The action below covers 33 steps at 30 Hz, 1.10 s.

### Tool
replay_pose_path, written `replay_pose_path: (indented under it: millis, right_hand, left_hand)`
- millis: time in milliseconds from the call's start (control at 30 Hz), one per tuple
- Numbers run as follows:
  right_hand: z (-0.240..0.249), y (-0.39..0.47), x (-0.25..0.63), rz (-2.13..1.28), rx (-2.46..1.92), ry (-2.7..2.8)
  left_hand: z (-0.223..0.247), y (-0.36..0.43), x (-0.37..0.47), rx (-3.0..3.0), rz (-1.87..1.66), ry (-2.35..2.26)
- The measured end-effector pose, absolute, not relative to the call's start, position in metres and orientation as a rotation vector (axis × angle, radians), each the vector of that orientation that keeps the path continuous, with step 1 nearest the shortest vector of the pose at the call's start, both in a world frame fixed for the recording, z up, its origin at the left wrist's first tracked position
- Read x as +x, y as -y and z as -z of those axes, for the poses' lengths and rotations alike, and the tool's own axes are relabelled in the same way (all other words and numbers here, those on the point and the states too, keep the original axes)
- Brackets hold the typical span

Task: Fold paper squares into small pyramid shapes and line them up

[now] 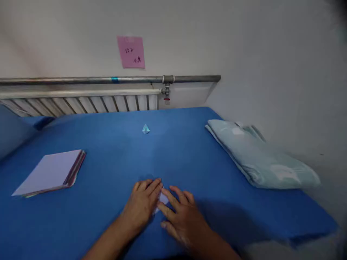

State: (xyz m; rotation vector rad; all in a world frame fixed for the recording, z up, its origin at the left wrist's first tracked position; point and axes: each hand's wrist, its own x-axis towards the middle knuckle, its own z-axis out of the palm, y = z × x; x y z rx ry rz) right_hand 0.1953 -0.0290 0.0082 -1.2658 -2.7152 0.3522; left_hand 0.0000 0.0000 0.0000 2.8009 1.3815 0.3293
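Note:
A small piece of white paper (pixel 163 198) lies on the blue bed cover, mostly hidden between and under my hands. My left hand (pixel 143 202) rests on its left side, fingers close together and laid nearly flat, pointing away from me. On the other side, my right hand (pixel 181 213) has its fingers spread, with fingertips touching the paper's right part. Neither hand is closed around anything. Farther off, a small light-blue folded paper piece (pixel 145 129) sits alone on the cover.
To the left lies a stack of paper (pixel 54 168), white on top. A folded pale-green blanket (pixel 260 159) lies at the right by the wall. Behind the blue bed (pixel 116 151) are a radiator (pixel 89 103) and a pipe (pixel 81 80). A pink note (pixel 131 52) hangs above.

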Motion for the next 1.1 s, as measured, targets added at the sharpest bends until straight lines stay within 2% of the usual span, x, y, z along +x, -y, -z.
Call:
replay_pose_path:
  millis: [533, 667, 1100]
  right_hand:
    - [-0.021, 0.034, 0.206, -0.412, -1.280, 2.685]
    - [-0.029, 0.030, 0.206, -0.466, -1.247, 2.598]
    - [-0.017, 0.018, 0.193, -0.513, -1.188, 2.325]
  left_hand:
    - [-0.003, 0.019, -0.037, 2.762, -0.446, -1.442]
    - [-0.012, 0.025, -0.028, 2.655, -0.573, -1.332]
    - [-0.018, 0.007, -0.036, 2.506, -0.520, -1.146]
